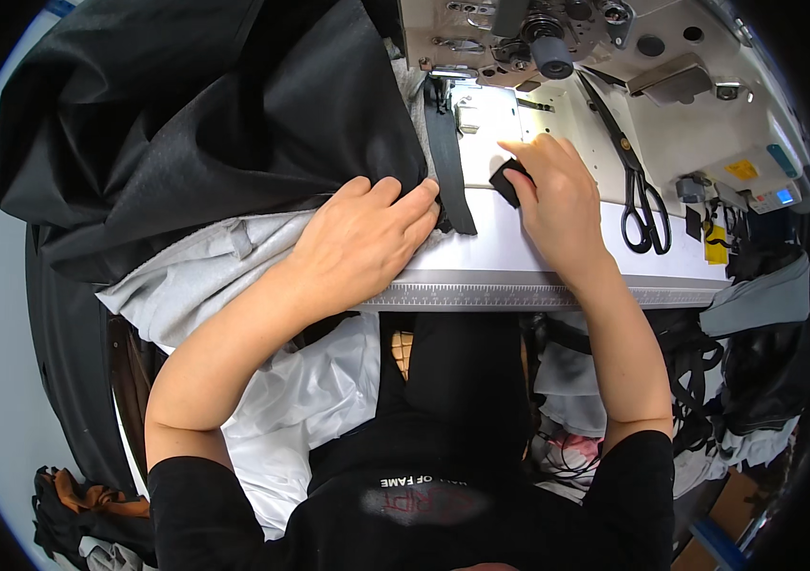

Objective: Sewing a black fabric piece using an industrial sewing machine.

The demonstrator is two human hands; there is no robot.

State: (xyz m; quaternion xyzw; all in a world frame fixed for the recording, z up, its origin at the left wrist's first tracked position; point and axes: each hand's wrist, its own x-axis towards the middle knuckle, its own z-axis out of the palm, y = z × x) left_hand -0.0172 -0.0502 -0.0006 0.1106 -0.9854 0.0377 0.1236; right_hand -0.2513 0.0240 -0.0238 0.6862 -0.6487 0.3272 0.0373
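A large sheet of black fabric (148, 162) with a pale grey backing (224, 249) lies bunched over the left of the sewing table. My left hand (362, 233) presses on it with bent fingers, closed at its right edge; the thumb is mostly hidden. Along that edge a narrow dark strip (445, 157) runs from the sewing machine's foot (439, 93) toward me. Right of the strip, above the white table top, my right hand (554, 186) pinches a small black piece (507, 181) between thumb and fingers. What that piece is made of cannot be made out.
The sewing machine head (552, 52) overhangs the far side. Black-handled scissors (635, 181) lie right of my right hand. A metal ruler (481, 293) lines the table's front edge. White plastic sheeting (300, 390) hangs below left; cloth pieces (757, 295) pile at the right.
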